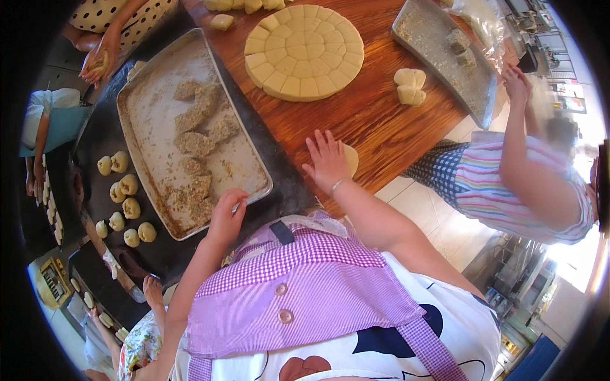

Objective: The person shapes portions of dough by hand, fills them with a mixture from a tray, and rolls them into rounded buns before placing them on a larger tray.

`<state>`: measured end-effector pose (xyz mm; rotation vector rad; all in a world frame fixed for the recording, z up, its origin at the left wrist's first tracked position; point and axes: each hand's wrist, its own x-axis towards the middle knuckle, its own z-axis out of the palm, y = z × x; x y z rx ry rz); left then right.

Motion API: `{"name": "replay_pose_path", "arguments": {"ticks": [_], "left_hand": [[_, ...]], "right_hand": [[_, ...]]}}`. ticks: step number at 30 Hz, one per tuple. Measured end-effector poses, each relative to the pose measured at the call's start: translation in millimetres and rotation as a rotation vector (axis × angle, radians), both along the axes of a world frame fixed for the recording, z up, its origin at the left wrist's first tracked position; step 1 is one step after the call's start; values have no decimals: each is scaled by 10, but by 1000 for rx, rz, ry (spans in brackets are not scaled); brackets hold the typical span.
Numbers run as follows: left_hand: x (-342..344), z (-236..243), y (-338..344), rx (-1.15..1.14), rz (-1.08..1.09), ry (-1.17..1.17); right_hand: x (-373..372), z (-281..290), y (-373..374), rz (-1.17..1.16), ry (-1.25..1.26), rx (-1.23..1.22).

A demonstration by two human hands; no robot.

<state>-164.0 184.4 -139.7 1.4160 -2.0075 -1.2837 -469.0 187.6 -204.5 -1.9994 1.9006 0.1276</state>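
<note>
My left hand (227,217) is at the near rim of a metal baking tray (238,168), its fingers curled together. A small pale glint shows at the fingers; whether it is a held thing or the tray's rim I cannot tell. Crumbly brown-green filling (196,143) lies in the tray in a broken, winding heap. My right hand (329,160) rests palm down on the wooden table (305,127), fingers spread. A pale dough piece (350,160) shows beside its palm, partly hidden by the hand.
A large round of dough (305,51), cut into pieces, lies at the far middle. Dough pieces (410,87) sit to its right. Filled buns (125,193) stand on the dark surface at left. Another tray (438,54) is at far right. Co-workers' hands (518,86) are around the table.
</note>
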Motion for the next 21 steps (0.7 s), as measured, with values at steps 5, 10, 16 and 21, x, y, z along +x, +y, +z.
{"name": "replay_pose_path", "arguments": {"ticks": [5,10,16,21], "left_hand": [[-12,65,-24,-3,7,15],[124,-79,163,67,172,109],[128,-252,185,800,641,700],[289,16,221,1088,786,1481]], "right_hand": [[-388,12,98,-365,-341,-499],[-658,-414,405,-965,-580,-204],[228,527,-97,-904,-1301,201],[1287,1162,-296,-507,-1503,873]]}}
